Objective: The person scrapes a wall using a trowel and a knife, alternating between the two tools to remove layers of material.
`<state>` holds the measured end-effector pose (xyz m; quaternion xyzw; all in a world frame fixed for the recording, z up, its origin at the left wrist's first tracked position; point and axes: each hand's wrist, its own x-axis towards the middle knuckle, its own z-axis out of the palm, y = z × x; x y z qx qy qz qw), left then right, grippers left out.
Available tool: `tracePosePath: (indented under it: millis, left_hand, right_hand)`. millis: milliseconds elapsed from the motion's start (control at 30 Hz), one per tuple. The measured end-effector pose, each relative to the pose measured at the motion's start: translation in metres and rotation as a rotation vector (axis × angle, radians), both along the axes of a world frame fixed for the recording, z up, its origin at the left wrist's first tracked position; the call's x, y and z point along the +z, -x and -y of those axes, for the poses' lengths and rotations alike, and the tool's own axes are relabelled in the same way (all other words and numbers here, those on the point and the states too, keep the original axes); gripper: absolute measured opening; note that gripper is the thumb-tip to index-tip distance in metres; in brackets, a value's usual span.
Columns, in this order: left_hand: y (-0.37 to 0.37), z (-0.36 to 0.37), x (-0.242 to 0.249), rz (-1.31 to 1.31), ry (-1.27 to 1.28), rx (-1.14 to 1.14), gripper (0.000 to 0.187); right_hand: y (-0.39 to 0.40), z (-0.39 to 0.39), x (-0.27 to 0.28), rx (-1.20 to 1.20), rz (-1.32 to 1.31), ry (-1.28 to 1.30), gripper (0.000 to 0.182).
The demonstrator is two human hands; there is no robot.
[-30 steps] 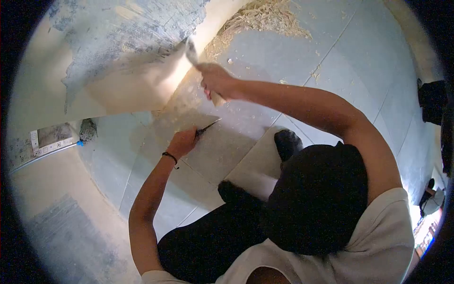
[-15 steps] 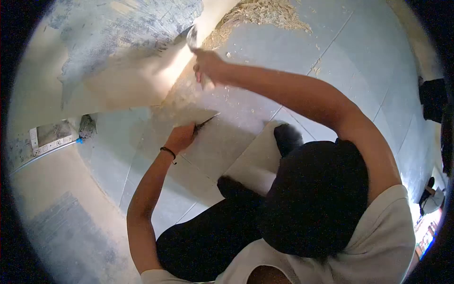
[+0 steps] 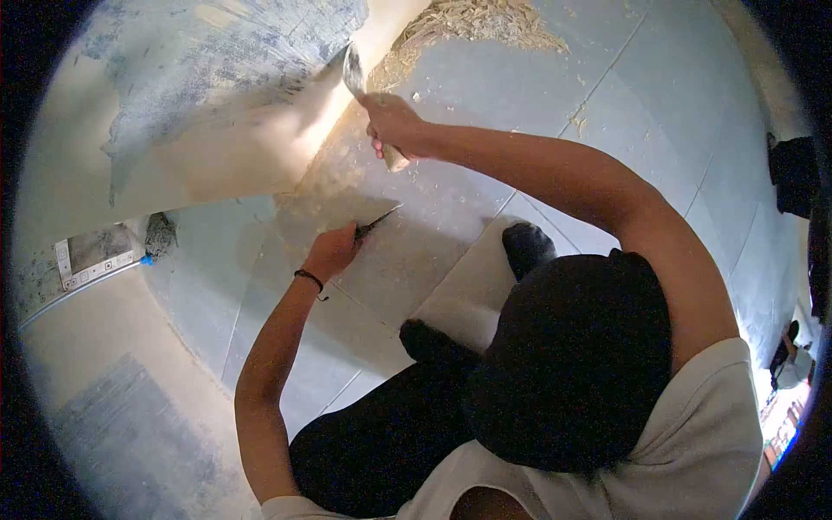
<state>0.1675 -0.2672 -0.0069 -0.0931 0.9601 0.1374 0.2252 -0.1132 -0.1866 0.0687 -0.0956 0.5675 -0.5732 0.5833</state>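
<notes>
My right hand (image 3: 396, 124) is closed round the handle of a scraper (image 3: 354, 73), whose blade is at the lower part of the wall (image 3: 234, 95). Patches of grey show on this wall where the pale coat is off. Lower and to the left, my left hand (image 3: 334, 250), with a dark band on its wrist, grips a thin dark pointed tool (image 3: 378, 220) held just over the floor tiles. The tool's type is unclear.
A heap of pale scrapings (image 3: 485, 24) lies on the floor by the wall. A socket strip (image 3: 100, 264) with a blue-ended cable (image 3: 146, 259) is at the left. My dark-clad legs (image 3: 381, 433) are folded below. Dark items (image 3: 793, 178) stand at the right edge.
My right hand has shifted slightly to the right, and the scraper's handle has tilted with it. My left hand is nearly unchanged.
</notes>
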Motion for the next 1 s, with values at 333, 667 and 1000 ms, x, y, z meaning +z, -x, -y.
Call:
tracePosePath:
  millis: [333,667,1000]
  left_hand:
    - [0.012,-0.007,0.022,0.105,0.0,0.035,0.025]
    - [0.012,-0.008,0.023,0.145,0.004,0.019,0.024]
    - [0.014,-0.006,0.022,0.137,0.004,0.013,0.022]
  right_hand:
    - [0.022,0.012,0.001,-0.135,0.163,-0.012,0.043]
    - [0.008,-0.004,0.006,-0.091,0.053,0.038,0.041]
    - [0.01,0.008,0.016,-0.14,0.186,-0.015,0.046]
